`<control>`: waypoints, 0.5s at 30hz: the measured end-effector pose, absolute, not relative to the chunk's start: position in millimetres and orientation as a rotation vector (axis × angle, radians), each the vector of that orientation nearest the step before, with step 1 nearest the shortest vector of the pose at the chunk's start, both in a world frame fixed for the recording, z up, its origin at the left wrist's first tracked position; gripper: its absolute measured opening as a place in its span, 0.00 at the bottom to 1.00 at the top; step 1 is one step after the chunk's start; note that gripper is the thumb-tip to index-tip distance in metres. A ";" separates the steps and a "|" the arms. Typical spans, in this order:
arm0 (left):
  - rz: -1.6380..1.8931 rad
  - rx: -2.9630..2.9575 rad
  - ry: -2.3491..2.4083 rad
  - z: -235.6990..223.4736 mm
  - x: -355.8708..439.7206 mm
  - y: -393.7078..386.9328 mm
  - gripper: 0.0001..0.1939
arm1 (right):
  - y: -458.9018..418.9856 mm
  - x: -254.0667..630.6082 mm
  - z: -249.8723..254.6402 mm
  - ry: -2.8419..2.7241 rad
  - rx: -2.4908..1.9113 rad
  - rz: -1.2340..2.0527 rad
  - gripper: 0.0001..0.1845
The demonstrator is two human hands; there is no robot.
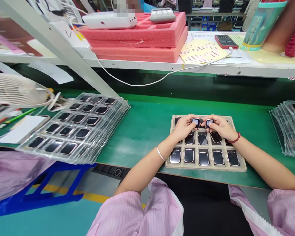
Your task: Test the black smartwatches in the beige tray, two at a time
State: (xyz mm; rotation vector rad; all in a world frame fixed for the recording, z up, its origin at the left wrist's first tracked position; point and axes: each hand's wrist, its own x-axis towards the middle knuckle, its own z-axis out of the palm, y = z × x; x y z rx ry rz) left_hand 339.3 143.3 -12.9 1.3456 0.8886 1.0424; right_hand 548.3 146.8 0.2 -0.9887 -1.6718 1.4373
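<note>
My left hand pinches a small square smartwatch whose screen is lit with a white pattern. In my right hand is a second smartwatch, its screen lit the same way. Both are held side by side, a small gap apart, over the back rows of a beige tray. Dark-screened watch faces fill the visible pockets of that tray, among them one in the front row. Part of the back row is hidden by my hands.
Stacked clear plastic trays with dark watch faces stand at left; another stack is at the right edge. A white fan sits far left. Above are a shelf, pink foam blocks, a phone and a hanging white cable.
</note>
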 end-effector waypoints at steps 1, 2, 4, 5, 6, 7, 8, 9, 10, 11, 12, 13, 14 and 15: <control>1.044 1.347 0.889 -12.8 339.5 143.3 0.15 | 147.0 548.4 -0.3 -1.675 -0.986 1.439 0.16; 1.049 1.347 0.888 -12.9 339.6 143.3 0.14 | 147.3 548.4 -0.8 -1.680 -0.983 1.442 0.16; 1.065 1.349 0.885 -13.8 339.9 143.5 0.14 | 148.1 548.5 -1.5 -1.691 -0.981 1.448 0.16; 1.075 1.352 0.883 -14.5 340.1 143.6 0.14 | 148.4 548.4 -1.8 -1.696 -0.982 1.450 0.16; 1.083 1.355 0.881 -15.2 340.3 143.7 0.14 | 148.8 548.4 -2.0 -1.699 -0.985 1.447 0.15; 1.089 1.359 0.879 -15.8 340.5 143.7 0.13 | 149.0 548.4 -2.1 -1.701 -0.990 1.441 0.15; 1.091 1.361 0.874 -16.2 340.7 143.7 0.13 | 149.1 548.4 -2.2 -1.701 -0.994 1.433 0.15; 1.089 1.359 0.869 -16.5 340.8 143.7 0.13 | 149.1 548.3 -2.3 -1.702 -0.997 1.427 0.15; 1.086 1.356 0.864 -16.5 340.8 143.5 0.13 | 149.0 548.3 -2.4 -1.703 -0.999 1.421 0.15; 1.084 1.350 0.860 -16.4 340.8 143.4 0.12 | 148.9 548.3 -2.5 -1.703 -0.999 1.417 0.15; 1.079 1.345 0.858 -16.3 340.8 143.3 0.12 | 148.7 548.3 -2.6 -1.703 -0.999 1.414 0.15; 1.076 1.342 0.858 -16.3 340.7 143.3 0.13 | 148.5 548.3 -2.7 -1.702 -0.996 1.414 0.15; 1.074 1.340 0.861 -16.3 340.6 143.3 0.13 | 148.3 548.3 -2.8 -1.700 -0.994 1.413 0.15; 1.074 1.339 0.866 -16.5 340.6 143.5 0.13 | 148.1 548.4 -2.9 -1.697 -0.994 1.413 0.14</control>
